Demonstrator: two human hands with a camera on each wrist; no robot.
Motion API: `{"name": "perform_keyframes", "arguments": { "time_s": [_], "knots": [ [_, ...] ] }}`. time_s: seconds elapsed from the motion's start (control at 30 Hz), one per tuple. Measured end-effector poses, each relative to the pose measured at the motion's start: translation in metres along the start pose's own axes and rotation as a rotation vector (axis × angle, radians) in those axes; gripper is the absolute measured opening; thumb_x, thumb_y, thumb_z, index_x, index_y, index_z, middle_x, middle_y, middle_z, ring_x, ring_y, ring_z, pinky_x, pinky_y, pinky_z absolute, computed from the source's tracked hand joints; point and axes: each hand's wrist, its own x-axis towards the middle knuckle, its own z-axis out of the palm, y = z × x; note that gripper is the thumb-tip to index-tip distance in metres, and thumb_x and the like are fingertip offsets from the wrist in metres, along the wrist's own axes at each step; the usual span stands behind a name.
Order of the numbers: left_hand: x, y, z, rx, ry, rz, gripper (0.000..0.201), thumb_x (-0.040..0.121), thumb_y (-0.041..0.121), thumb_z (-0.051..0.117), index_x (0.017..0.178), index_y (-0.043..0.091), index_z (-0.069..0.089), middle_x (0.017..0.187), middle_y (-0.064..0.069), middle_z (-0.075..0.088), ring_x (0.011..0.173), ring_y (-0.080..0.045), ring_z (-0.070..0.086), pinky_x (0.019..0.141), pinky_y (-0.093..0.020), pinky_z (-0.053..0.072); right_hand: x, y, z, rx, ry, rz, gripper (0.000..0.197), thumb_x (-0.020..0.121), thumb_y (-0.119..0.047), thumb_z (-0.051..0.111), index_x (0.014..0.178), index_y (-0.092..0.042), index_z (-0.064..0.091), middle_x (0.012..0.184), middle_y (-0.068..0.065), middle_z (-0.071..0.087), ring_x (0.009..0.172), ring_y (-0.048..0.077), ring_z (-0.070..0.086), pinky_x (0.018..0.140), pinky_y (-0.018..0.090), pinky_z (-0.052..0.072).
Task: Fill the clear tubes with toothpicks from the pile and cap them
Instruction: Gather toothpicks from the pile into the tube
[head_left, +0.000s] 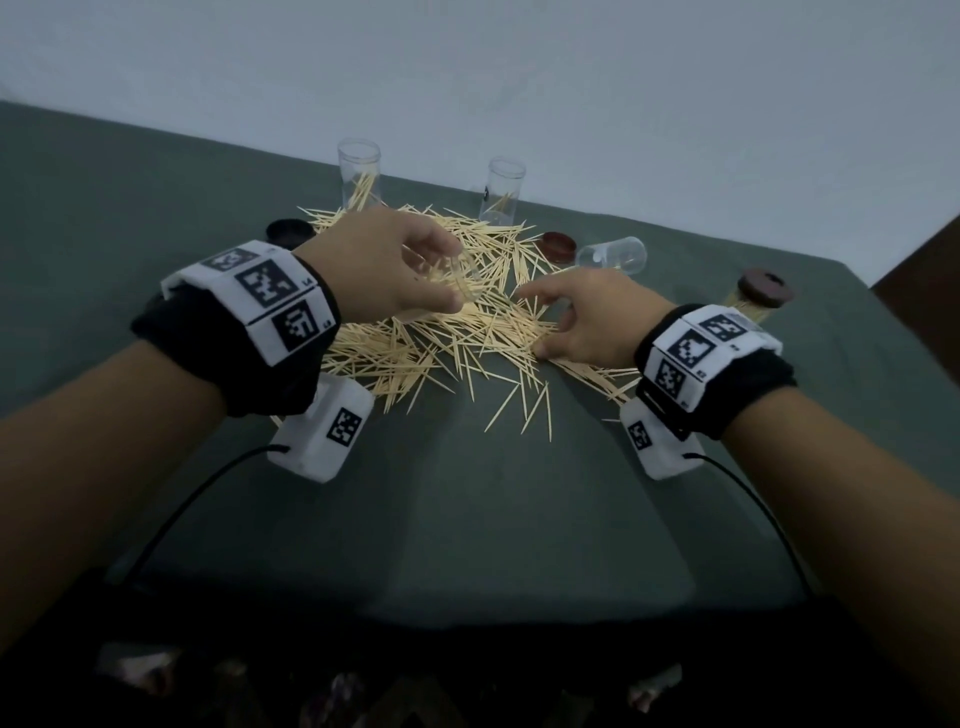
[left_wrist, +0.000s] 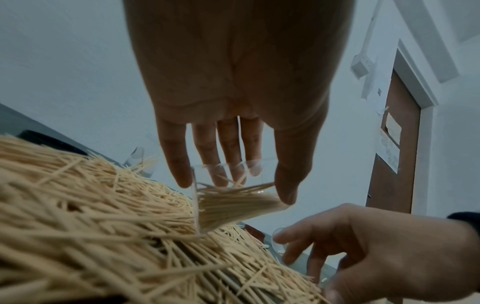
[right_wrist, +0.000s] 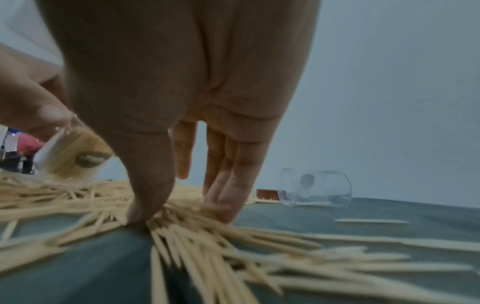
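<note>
Filling step: left hand (head_left: 384, 265) gripped a tilted, part-filled clear tube (left_wrist: 233, 205) just over the toothpick pile (head_left: 415, 353), right hand (head_left: 592, 317), fingers nearly straight, pressed around a loose bunch at the pile's right edge; next probably needed pinching, aligning, feeding it in.

Black wristbands (head_left: 291, 374) (white coded tags (head_left: 267, 283))

Pale yellow toothpicks (head_left: 457, 332) on a dark green tablecloth (head_left: 467, 519), brown cap (head_left: 559, 244), black-and-white patterned wristbands (head_left: 270, 296).
</note>
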Motion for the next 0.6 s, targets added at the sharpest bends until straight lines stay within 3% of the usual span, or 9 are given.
{"name": "perform_keyframes", "arguments": {
  "time_s": [0.1, 0.17, 0.3, 0.4, 0.5, 0.6],
  "knots": [
    [0.0, 0.0, -0.002, 0.013, 0.008, -0.002, 0.056, 0.074, 0.047, 0.078, 0.124, 0.03, 0.062, 0.102, 0.018, 0.061, 0.103, -0.006, 0.061, 0.089, -0.024, 0.044, -0.01, -0.006, -0.01, -0.014, -0.003, -0.059, 0.042, 0.078, -0.032, 0.079, 0.116, -0.042, 0.063, 0.103, -0.016, 0.061, 0.083, 0.0, 0.055, 0.083, 0.024, 0.045],
    [0.0, 0.0, -0.002, 0.017, 0.007, 0.0, 0.056, 0.073, 0.048, 0.078, 0.124, 0.03, 0.062, 0.099, 0.02, 0.059, 0.102, -0.006, 0.06, 0.086, -0.023, 0.043, -0.019, -0.012, -0.012, -0.024, -0.118, -0.089, 0.039, 0.076, -0.024, 0.081, 0.105, -0.045, 0.067, 0.089, -0.018, 0.065, 0.074, -0.005, 0.054, 0.073, 0.021, 0.044],
    [0.0, 0.001, -0.001, 0.03, -0.01, 0.014, 0.057, 0.073, 0.048, 0.077, 0.124, 0.03, 0.061, 0.105, 0.016, 0.061, 0.104, -0.007, 0.06, 0.09, -0.025, 0.044, -0.027, -0.02, 0.001, -0.139, -0.263, -0.162, 0.055, 0.074, -0.018, 0.081, 0.114, -0.05, 0.063, 0.086, -0.017, 0.065, 0.076, -0.003, 0.054, 0.075, 0.022, 0.046],
    [0.001, 0.001, -0.001, 0.036, -0.011, 0.014, 0.058, 0.072, 0.049, 0.077, 0.125, 0.03, 0.061, 0.107, 0.015, 0.062, 0.104, -0.007, 0.06, 0.09, -0.025, 0.044, -0.026, -0.018, 0.004, -0.134, -0.234, -0.184, 0.044, 0.073, -0.023, 0.082, 0.109, -0.046, 0.068, 0.084, -0.015, 0.064, 0.076, -0.001, 0.054, 0.076, 0.022, 0.046],
    [0.001, 0.002, -0.001, 0.036, -0.01, 0.019, 0.058, 0.073, 0.048, 0.077, 0.126, 0.029, 0.061, 0.108, 0.014, 0.062, 0.103, -0.008, 0.06, 0.089, -0.025, 0.044, -0.023, -0.016, 0.005, -0.085, -0.186, -0.165, 0.021, 0.076, -0.033, 0.08, 0.094, -0.042, 0.074, 0.084, -0.014, 0.067, 0.08, 0.003, 0.058, 0.08, 0.028, 0.051],
    [0.001, 0.001, 0.0, 0.041, -0.015, 0.021, 0.058, 0.073, 0.048, 0.077, 0.125, 0.03, 0.061, 0.108, 0.014, 0.063, 0.104, -0.008, 0.06, 0.087, -0.023, 0.043, -0.015, -0.015, 0.006, -0.088, -0.124, -0.119, 0.006, 0.078, -0.037, 0.077, 0.084, -0.038, 0.075, 0.077, -0.017, 0.067, 0.076, 0.002, 0.059, 0.077, 0.032, 0.055]
  ]
}}
